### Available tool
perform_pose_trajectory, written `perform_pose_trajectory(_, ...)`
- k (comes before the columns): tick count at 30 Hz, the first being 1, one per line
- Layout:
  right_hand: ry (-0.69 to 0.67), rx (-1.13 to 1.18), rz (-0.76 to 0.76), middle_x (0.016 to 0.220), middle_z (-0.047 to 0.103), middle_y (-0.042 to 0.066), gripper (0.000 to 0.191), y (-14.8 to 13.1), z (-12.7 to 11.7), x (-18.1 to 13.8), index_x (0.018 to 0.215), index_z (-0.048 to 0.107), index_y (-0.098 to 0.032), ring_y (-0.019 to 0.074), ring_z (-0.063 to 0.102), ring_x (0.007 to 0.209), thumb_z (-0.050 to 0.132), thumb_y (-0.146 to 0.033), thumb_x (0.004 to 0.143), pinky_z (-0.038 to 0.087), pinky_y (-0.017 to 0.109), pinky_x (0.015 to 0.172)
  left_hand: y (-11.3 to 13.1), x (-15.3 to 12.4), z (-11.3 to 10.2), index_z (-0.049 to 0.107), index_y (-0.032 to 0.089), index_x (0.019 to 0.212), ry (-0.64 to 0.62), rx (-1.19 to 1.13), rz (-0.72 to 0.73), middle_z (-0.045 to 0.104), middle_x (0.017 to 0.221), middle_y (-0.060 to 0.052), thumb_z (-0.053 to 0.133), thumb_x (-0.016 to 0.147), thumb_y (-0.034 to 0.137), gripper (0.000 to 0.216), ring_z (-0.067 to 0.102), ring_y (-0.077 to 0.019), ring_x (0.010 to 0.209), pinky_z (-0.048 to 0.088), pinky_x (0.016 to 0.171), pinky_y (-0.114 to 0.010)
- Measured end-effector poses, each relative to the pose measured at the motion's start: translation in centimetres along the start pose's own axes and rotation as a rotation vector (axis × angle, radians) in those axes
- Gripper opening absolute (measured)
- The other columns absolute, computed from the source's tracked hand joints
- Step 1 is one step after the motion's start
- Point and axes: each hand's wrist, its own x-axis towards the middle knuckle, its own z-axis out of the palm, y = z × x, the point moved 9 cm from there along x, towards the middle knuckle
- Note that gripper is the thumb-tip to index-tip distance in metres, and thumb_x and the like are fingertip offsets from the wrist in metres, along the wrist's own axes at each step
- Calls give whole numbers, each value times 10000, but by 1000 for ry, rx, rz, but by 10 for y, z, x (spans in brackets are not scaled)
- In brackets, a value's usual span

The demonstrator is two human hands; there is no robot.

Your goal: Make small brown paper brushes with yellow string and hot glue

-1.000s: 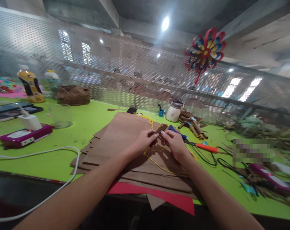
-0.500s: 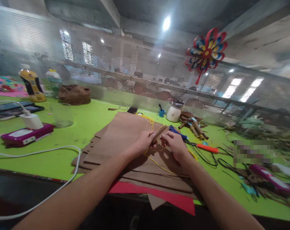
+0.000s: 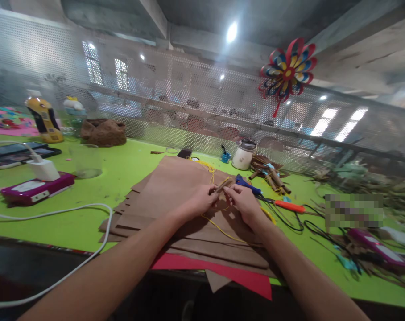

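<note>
My left hand (image 3: 205,199) is closed around a small brown paper roll (image 3: 224,184) and keeps it tilted above the paper stack. On the other side, my right hand (image 3: 244,201) has its thumb and fingertips pinched at the roll's near side. Whether they grip the roll or the cord is too small to tell. A thin yellow cord (image 3: 222,230) hangs from between the hands and trails over the brown paper sheets (image 3: 155,196). More yellow cord (image 3: 209,168) lies at the stack's far edge.
Right of my hands lie a blue-handled tool (image 3: 247,183), an orange-handled tool (image 3: 289,206) and black cables. Behind stand a white jar (image 3: 244,156) and bundled brown rolls (image 3: 274,178). A clear cup (image 3: 87,165), purple power strip (image 3: 38,188) and white cable (image 3: 98,206) are at left.
Both hands stay over the stack. The brown roll has turned slightly and less of its length shows. My fingers have shifted a little around it.
</note>
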Motion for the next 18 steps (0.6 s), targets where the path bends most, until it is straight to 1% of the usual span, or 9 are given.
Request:
perform_pose_trajectory(3, 9, -5, 13, 457, 485, -39, 241, -2, 0, -3, 521, 497, -173, 94, 410, 457, 585, -344, 665, 313, 234, 469, -5, 2, 1, 619, 113, 885, -17, -67, -8, 509, 519, 21, 510, 779, 343, 275, 419, -74, 435, 312, 435, -177)
perform_pose_trajectory(7, -54, 25, 86, 491, 536, -31, 100, -4, 12, -9, 568, 537, -166, 102, 462, 471, 577, -251, 602, 349, 229, 477, -5, 3, 6, 621, 106, 965, -42, -184, -1, 593, 657, -23, 568, 700, 230, 297, 505, -91, 526, 384, 504, -191)
perform_pose_trajectory(9, -63, 30, 83, 501, 558, -20, 79, -5, 15, -10, 567, 546, -163, 106, 479, 472, 560, -235, 598, 356, 229, 476, -3, 3, 9, 624, 103, 985, -67, -218, -11, 617, 720, -44, 558, 676, 180, 325, 526, -95, 556, 395, 521, -196)
perform_pose_trajectory(13, 49, 13, 32, 422, 488, -41, 162, -3, 0, -3, 480, 499, -172, 90, 418, 429, 576, -252, 598, 317, 223, 452, -3, -2, 10, 617, 104, 1034, -67, -191, -98, 594, 700, -26, 517, 667, 130, 381, 473, -69, 494, 367, 478, -183)
perform_pose_trajectory(15, 85, 16, 23, 413, 481, -43, 165, 0, -9, 3, 476, 502, -171, 90, 411, 426, 576, -256, 597, 314, 226, 454, -2, -6, 11, 595, 106, 1080, -91, -207, -133, 574, 680, -15, 498, 678, 124, 414, 469, -69, 490, 376, 481, -186)
perform_pose_trajectory(18, 130, 33, 28, 409, 480, -42, 150, 5, -22, 11, 491, 519, -170, 95, 412, 416, 570, -269, 592, 314, 233, 447, 4, -10, 16, 578, 96, 1106, -154, -264, -136, 547, 631, -4, 492, 691, 118, 424, 463, -73, 499, 389, 498, -188)
